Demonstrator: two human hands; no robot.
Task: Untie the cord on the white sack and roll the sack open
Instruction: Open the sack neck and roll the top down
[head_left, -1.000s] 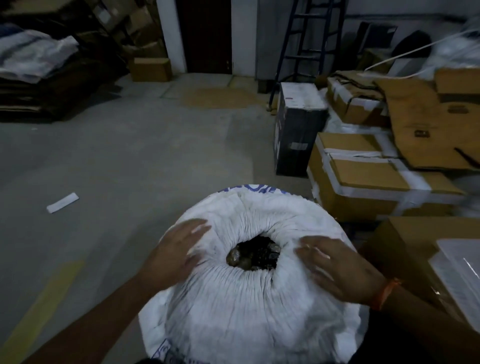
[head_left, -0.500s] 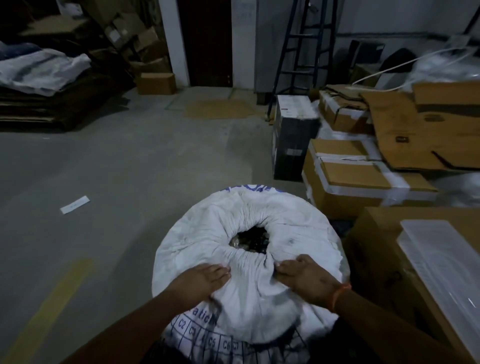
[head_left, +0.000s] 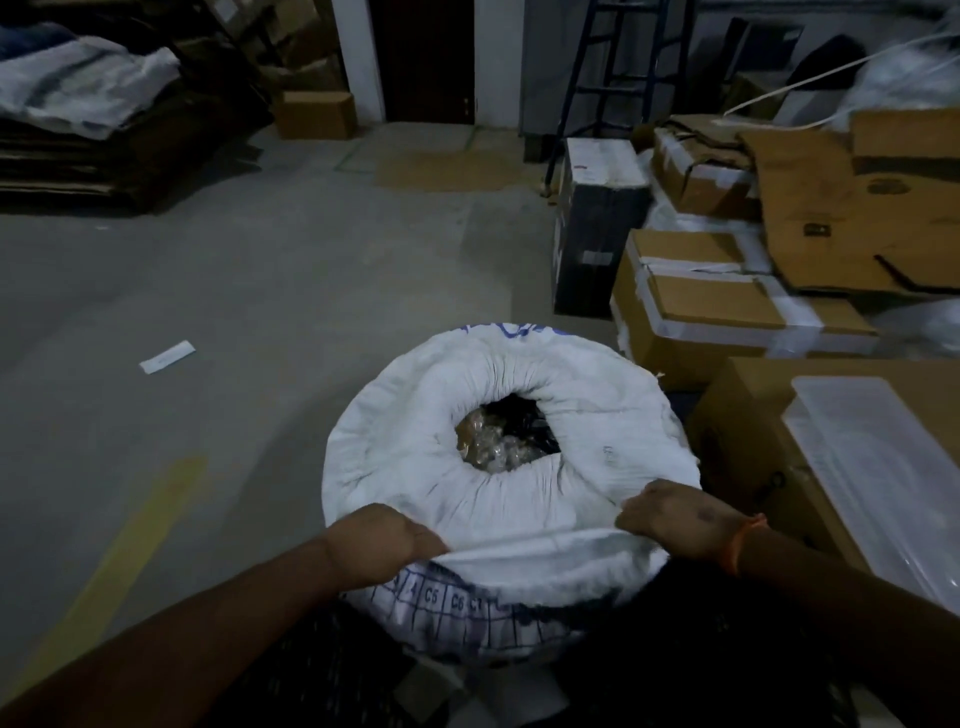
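The white sack (head_left: 613, 415) stands on the floor right in front of me, its top rolled outward into a thick ring. A round mouth in the middle shows clear-wrapped and dark contents (head_left: 506, 441). My left hand (head_left: 382, 545) grips the near rolled edge at the lower left. At the lower right, my right hand (head_left: 680, 519), with an orange band on the wrist, clutches the same edge. Blue grid print shows on the sack's near side below the roll. No cord is visible.
Taped cardboard boxes (head_left: 717, 306) and a black box (head_left: 592, 228) crowd the right side. A box with a clear plastic lid (head_left: 878, 478) sits close on the right. A blue ladder (head_left: 613, 67) stands behind. Bare concrete floor (head_left: 234, 322) spreads left, with a paper strip (head_left: 167, 356).
Both hands moved from the top of the sack beside the mouth down to the near edge and pulled the fabric outward. The mouth has widened and the blue print is exposed.
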